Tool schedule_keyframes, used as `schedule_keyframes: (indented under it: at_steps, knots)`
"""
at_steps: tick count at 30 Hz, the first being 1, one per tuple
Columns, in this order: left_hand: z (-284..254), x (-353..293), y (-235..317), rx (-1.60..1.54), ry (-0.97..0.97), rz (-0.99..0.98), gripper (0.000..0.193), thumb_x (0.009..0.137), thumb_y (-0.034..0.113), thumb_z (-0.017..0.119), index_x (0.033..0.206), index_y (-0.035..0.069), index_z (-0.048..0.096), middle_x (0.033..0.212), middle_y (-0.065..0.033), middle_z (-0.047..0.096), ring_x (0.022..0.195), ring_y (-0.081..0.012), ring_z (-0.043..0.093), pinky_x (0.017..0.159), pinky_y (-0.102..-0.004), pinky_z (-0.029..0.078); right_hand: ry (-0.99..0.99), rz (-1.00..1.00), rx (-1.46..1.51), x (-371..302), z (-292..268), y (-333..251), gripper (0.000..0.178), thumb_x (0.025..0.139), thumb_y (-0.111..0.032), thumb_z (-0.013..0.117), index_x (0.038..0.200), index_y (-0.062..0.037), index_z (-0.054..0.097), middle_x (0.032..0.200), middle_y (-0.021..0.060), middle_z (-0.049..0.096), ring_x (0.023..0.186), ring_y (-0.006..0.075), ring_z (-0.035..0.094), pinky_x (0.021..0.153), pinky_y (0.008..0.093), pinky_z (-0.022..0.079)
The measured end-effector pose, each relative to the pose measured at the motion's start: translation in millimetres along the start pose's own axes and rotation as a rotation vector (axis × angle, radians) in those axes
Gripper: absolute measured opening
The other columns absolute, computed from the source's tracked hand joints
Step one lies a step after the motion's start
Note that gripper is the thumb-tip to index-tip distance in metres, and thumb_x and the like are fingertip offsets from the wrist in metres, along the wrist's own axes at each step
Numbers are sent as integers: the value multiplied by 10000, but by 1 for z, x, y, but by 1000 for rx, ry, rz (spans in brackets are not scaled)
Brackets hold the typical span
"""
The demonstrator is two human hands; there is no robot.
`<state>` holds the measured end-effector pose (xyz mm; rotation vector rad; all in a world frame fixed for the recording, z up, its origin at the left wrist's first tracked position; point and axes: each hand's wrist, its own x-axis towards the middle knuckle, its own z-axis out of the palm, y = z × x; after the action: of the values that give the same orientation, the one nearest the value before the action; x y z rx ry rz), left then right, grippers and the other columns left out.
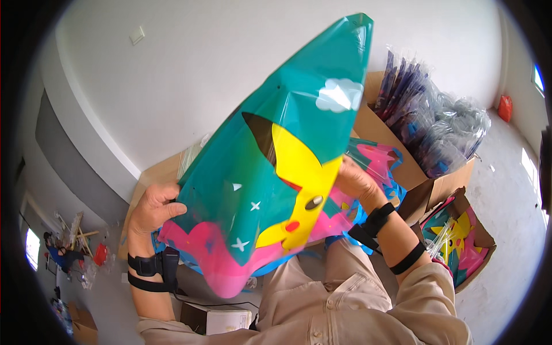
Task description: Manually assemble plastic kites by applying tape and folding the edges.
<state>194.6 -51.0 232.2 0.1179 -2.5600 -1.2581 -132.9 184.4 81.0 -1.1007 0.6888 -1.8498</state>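
The glossy teal-and-pink sheet (259, 179) appears light, flexible, slick and prone to creasing; its edges seem the soundest hold. It spans the centre of the frame, left edge pinched by the left hand (156, 208); the right hand (357, 179) meets its right edge, fingers hidden, grip indeterminable.

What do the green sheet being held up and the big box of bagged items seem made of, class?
Green sheet: probably glossy plastic film, given its bright reflections and soft folds. Big box: likely cardboard, matt brown with flat, stiff-looking sides.
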Motion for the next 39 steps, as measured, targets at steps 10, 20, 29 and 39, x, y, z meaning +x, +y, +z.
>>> schedule_keyframes:
  at_steps: [10,20,29,39]
  knots:
    - [13,7,-61,165,256,-58,134,781,16,604,714,-16,492,736,12,420,656,-53,375,551,-226,300,270,15,-92,-24,11,19,159,909,-178,592,892,-24,627,884,58,667,765,133,650,714,261,538]
    - [31,12,-81,26,225,-181,136,746,-53,614,740,27,505,751,19,471,671,-32,425,571,-186,339,411,215,-185,-36,16,42,253,826,-105,680,1045,11,628,931,72,674,782,159,649,757,290,519]
    - [45,32,-73,121,101,-251,235,726,-66,592,956,-26,567,862,-12,559,772,-53,491,668,-207,405,438,-84,-993,-47,-39,-9,202,863,-70,602,693,11,530,624,-22,469,596,48,457,512,236,380]
    - [107,69,-88,166,28,-85,71,811,-29,553,848,-13,495,713,6,439,699,-71,400,619,-228,372,422,330,165,-141,-34,7,455,785,-81,719,1190,25,540,1121,101,634,956,192,635,867,296,499]
